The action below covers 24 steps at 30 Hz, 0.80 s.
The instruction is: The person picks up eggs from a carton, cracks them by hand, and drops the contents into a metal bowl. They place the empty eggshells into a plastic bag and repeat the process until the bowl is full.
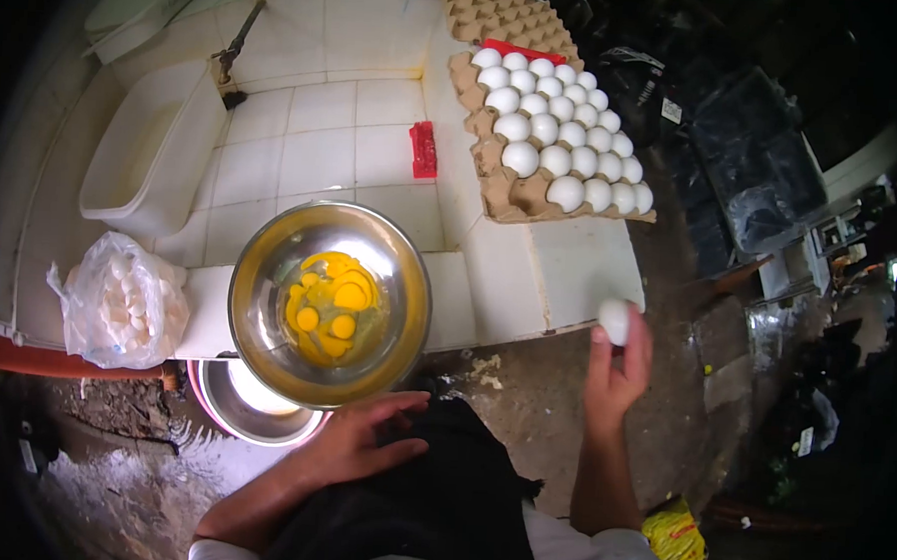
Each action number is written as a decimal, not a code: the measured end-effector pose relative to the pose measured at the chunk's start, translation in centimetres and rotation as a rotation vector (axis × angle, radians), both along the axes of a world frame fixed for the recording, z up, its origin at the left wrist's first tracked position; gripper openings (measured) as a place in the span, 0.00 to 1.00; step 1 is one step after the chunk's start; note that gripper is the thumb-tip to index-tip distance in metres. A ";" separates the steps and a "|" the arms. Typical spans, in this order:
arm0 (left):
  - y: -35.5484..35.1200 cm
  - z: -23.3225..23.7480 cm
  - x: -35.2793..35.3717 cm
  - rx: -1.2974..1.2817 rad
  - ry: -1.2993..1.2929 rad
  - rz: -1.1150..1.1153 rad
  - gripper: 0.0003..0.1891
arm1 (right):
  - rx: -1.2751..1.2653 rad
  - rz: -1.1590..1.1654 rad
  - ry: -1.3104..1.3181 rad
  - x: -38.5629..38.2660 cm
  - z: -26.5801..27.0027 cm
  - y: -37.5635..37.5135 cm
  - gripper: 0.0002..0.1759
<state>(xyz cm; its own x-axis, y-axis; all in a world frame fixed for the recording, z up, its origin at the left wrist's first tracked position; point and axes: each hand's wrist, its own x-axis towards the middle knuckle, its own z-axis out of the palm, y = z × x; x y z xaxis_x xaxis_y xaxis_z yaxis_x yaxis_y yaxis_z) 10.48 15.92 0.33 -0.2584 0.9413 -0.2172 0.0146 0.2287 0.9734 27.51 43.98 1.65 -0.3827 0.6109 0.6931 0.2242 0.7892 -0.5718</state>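
My right hand (pixel 617 362) holds a white egg (pixel 615 319) at its fingertips, just off the front right corner of the tiled counter (pixel 319 154). My left hand (pixel 362 436) rests with fingers spread on dark cloth at my lap, just below a steel bowl (pixel 266 332). Inside the bowl lie several cracked yolks (pixel 332 305) in egg white. A cardboard tray (pixel 502 197) with several white eggs (pixel 565 135) stands at the counter's back right.
A plastic bag of eggshells (pixel 122 301) sits at the counter's left front edge. A white tub (pixel 149 152) stands behind it. A second steel bowl (pixel 253 402) is under the first. A red object (pixel 423 149) lies mid-counter. Empty egg trays (pixel 505 17) lie at the back.
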 end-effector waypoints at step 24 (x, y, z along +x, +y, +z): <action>-1.7 -2.7 -6.8 0.187 0.153 0.808 0.19 | -1.247 1.017 -0.501 -19.2 -4.5 -12.6 0.25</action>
<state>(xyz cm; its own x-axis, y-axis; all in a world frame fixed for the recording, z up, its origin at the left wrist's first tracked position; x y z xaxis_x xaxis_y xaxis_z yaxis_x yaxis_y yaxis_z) 3.68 14.24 -2.41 -0.8820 0.4710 0.0164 0.0508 0.0604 0.9969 8.26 31.40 -2.87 -0.9558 0.0381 -0.2917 0.2847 -0.1297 -0.9498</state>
